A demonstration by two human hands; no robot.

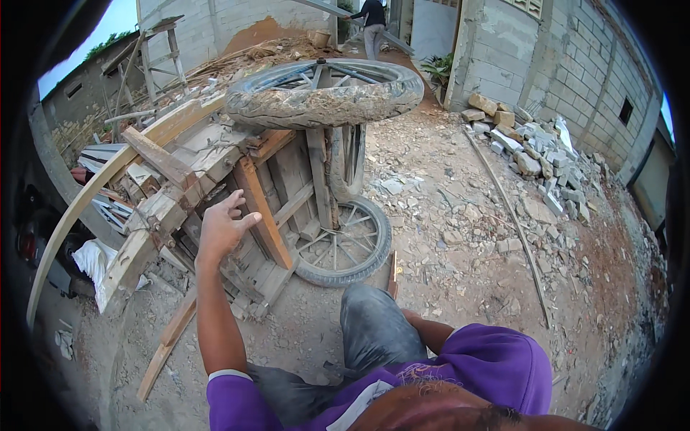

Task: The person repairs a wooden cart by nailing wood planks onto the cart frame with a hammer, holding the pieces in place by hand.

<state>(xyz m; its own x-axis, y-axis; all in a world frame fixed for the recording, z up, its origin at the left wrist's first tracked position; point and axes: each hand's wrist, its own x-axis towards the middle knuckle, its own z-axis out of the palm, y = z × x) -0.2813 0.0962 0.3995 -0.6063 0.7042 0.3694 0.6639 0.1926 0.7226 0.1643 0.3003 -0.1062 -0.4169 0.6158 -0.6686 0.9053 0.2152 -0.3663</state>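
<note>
A wooden cart [287, 176] lies tipped on its side in front of me, one muddy wheel [323, 100] uppermost and another spoked wheel [345, 248] down at the ground. My left hand [224, 224] is raised by the cart's underside, thumb and fingers apart, holding nothing. Just beyond it is an orange-brown wooden crosspiece [262, 212]; I cannot tell whether they touch. My right forearm [430, 332] reaches behind my bent knee [377, 323], which hides the fingers. Close to that knee a narrow wooden piece [393, 275] shows; whether my right hand holds it is hidden.
Broken blocks and stones [539, 154] are heaped at the right by a block wall [568, 65]. A long thin pole [510, 223] lies on the rubble-strewn ground. Timber [167, 348] lies at the lower left. Far off, a person [372, 25] carries a long grey piece.
</note>
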